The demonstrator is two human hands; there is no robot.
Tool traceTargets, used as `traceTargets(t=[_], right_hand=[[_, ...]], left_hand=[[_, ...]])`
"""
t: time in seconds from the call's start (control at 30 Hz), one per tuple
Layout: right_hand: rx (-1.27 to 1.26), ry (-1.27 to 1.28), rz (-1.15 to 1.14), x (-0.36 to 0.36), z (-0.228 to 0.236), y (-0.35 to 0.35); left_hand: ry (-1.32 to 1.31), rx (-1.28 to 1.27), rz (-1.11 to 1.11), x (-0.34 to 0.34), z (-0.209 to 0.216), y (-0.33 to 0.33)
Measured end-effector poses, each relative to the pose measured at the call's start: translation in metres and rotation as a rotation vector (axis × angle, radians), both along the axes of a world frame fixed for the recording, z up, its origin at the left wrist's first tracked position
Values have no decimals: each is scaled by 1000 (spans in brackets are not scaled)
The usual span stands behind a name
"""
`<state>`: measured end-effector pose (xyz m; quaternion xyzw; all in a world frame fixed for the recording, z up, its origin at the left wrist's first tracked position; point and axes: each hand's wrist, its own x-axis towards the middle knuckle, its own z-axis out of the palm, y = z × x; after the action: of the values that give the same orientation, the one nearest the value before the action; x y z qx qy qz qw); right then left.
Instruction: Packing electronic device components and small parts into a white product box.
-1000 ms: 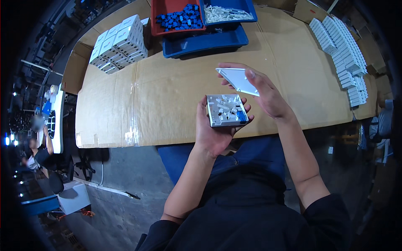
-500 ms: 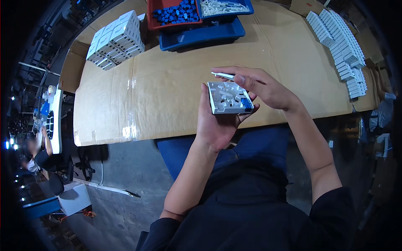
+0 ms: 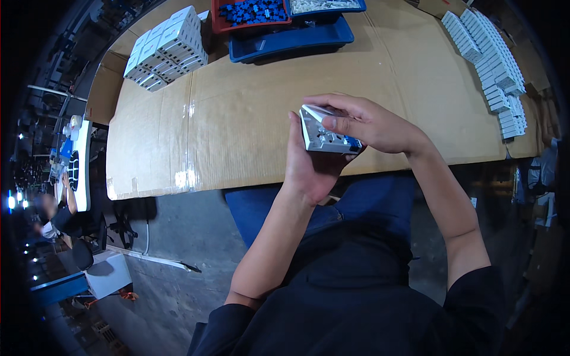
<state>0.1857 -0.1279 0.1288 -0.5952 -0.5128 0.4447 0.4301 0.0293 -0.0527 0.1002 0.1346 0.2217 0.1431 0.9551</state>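
Note:
My left hand [image 3: 312, 169] holds up a shallow white plastic housing [image 3: 323, 142] from below, its thumb along the left side. Inside the housing sit small translucent white parts and a blue piece near its right end. With fingers on top and thumb at the near edge, my right hand [image 3: 374, 124] grips a thin white cover [image 3: 317, 113]. That cover lies tilted over the far part of the housing, its near edge raised. Part of the housing's inside is hidden by the cover and the right hand.
On the cardboard-covered table [image 3: 237, 130], stacked white housings [image 3: 169, 50] stand at the far left. More white units [image 3: 490, 71] line the right. A red bin [image 3: 222, 24] of blue parts, a blue bin [image 3: 356, 6] of white parts and a blue tray [image 3: 291, 44] sit at the back. Another person [image 3: 62, 210] is far left.
My right hand has brought the white cover down onto the housing, hiding much of its inside. The housing has tipped, and the view has shifted slightly.

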Motion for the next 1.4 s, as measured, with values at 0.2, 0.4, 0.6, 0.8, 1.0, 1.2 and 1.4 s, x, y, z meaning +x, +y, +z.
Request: traceTargets(t=[0.2, 0.4, 0.6, 0.8, 1.0, 1.2, 1.4], right_hand=[[-67, -50, 46, 8, -13, 10], [-120, -11, 32, 12, -20, 17], [-187, 36, 18, 13, -25, 25], [-91, -29, 30, 5, -39, 29], [-161, 17, 54, 4, -51, 28], [-192, 167, -13, 1, -62, 26], [-29, 172, 10, -11, -64, 24]], left_hand=[[9, -27, -1, 4, -10, 6], [-14, -53, -25, 8, -21, 11], [-34, -33, -39, 10, -29, 17], [36, -81, -9, 11, -39, 18], [69, -85, -5, 6, -48, 16], [73, -81, 16, 3, -46, 14], [77, -107, 62, -2, -36, 20]])
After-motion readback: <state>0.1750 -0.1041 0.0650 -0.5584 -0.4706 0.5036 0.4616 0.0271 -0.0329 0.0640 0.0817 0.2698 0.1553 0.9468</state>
